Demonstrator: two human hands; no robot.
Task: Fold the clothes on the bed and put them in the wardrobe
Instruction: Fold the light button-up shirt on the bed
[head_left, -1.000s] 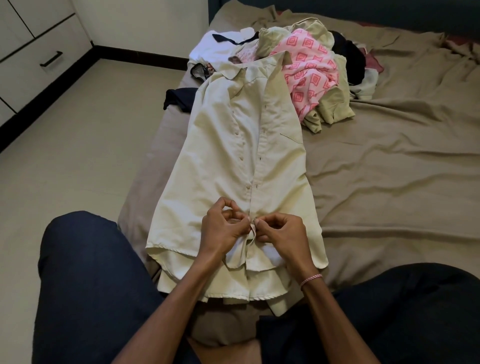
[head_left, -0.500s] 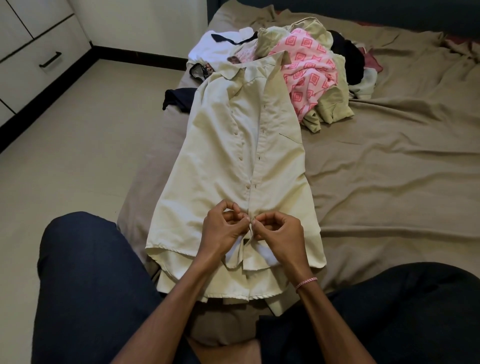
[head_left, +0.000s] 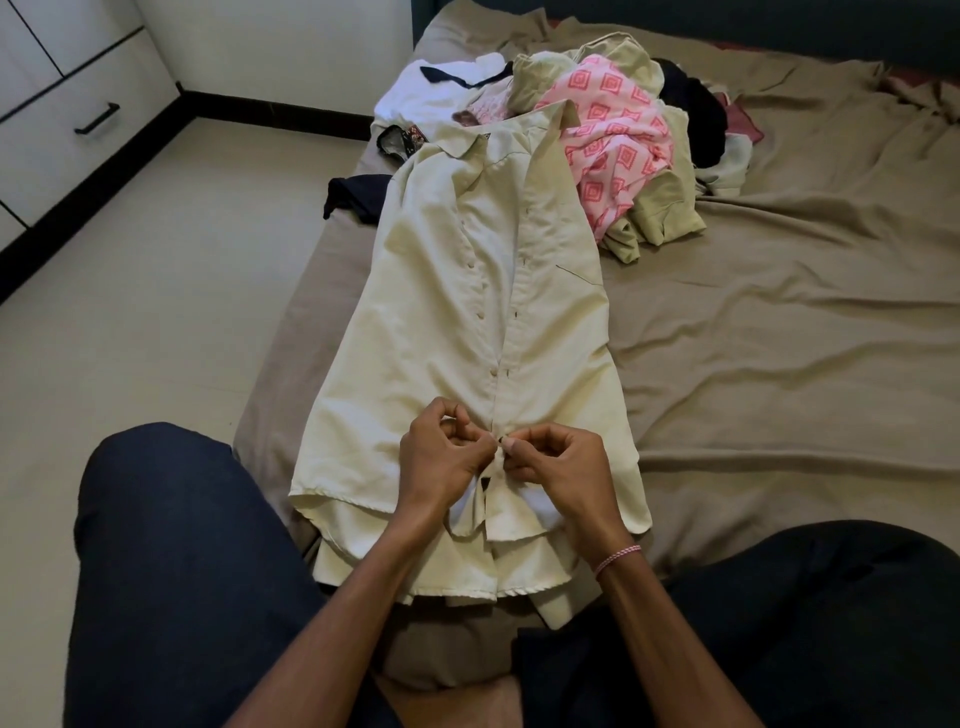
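Observation:
A cream button-up shirt (head_left: 441, 332) lies flat on the bed (head_left: 779, 338), collar away from me, hem toward my knees. My left hand (head_left: 441, 462) and my right hand (head_left: 561, 467) meet at the front placket near the hem. Each pinches one edge of the shirt's front at a low button. Beyond the collar sits a heap of unfolded clothes (head_left: 613, 140): a pink patterned piece, olive pieces, a white garment and dark ones.
A brown sheet covers the bed, wrinkled on the right. White drawer fronts with a black handle (head_left: 96, 119) stand at the far left across a pale floor (head_left: 156, 312). My dark-trousered knees (head_left: 171, 571) frame the shirt's hem. A dark cloth (head_left: 353, 200) hangs off the bed's left edge.
Both hands have stayed at the same low button, fingers shifting slightly closer together on the placket. The shirt has not moved.

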